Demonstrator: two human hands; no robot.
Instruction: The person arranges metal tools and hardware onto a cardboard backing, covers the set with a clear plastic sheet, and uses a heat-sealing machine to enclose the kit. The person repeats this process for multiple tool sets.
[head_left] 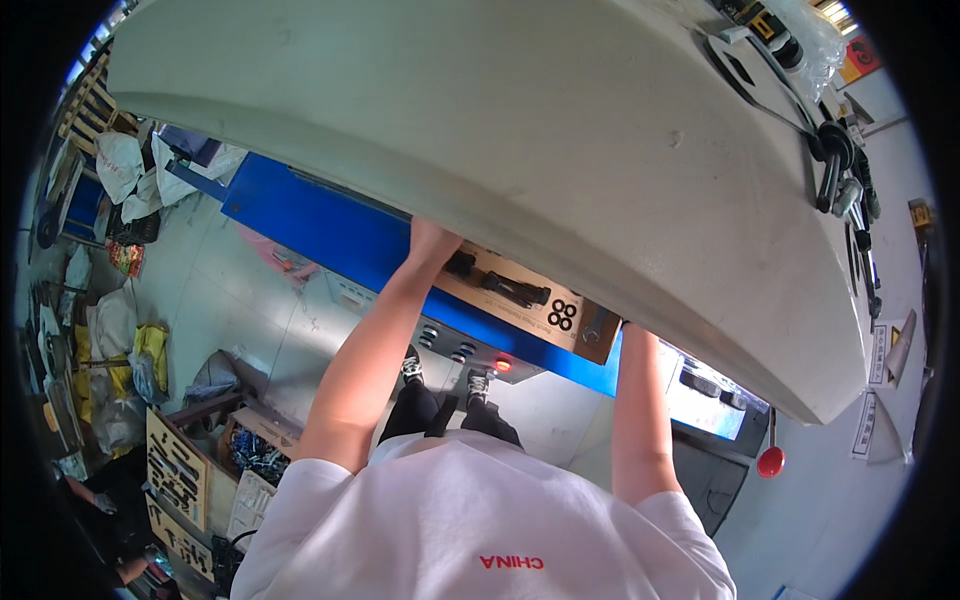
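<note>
My left hand [432,242] reaches in under the lower edge of a large pale machine cover [480,130]. Only its back and wrist show; the hood hides the fingers. To its right lies a brown cardboard sheet [500,308], bearing several black parts [515,289] and a cluster of black rings [563,314]. A grey metal-looking piece [594,322] sits at the sheet's right end. Beyond that end, my right hand [638,338] also goes beneath the cover, with its fingers out of sight. Whether either hand grips anything cannot be seen.
A blue machine bed [310,222] runs under the hood. Its front panel has black knobs and a red button [504,365]. A lever with a red ball [770,462] hangs at right. Part boards [176,468], sacks [120,165] and another person's arm [132,568] are at left.
</note>
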